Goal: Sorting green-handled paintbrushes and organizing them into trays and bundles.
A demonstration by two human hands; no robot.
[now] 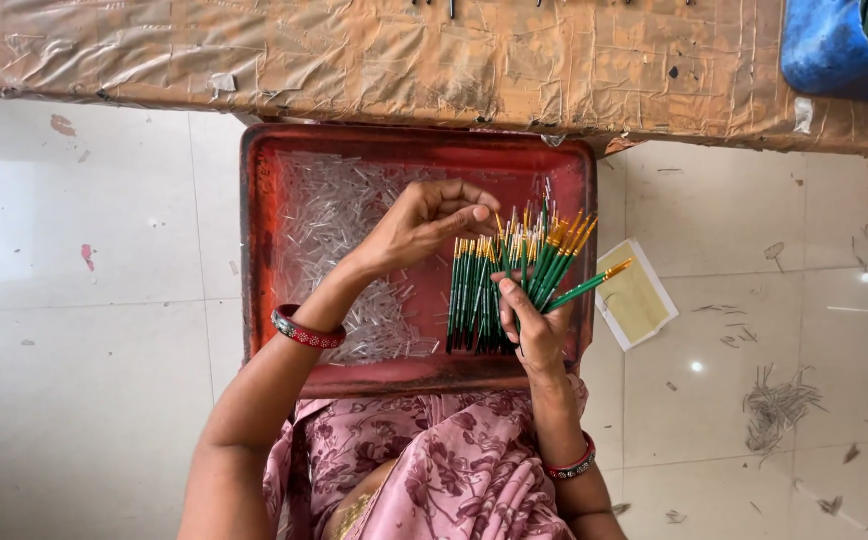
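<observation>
Red tray (272,200) rests on white tiled floor (84,300) below taped bench (354,50).

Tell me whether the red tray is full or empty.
Partly full. The red tray holds a loose layer of clear plastic tubes, mostly on its left side; red base shows near the edges.

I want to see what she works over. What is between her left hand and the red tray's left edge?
In the head view, a heap of small clear plastic tubes lies between the left hand and the red tray's left edge.
</observation>
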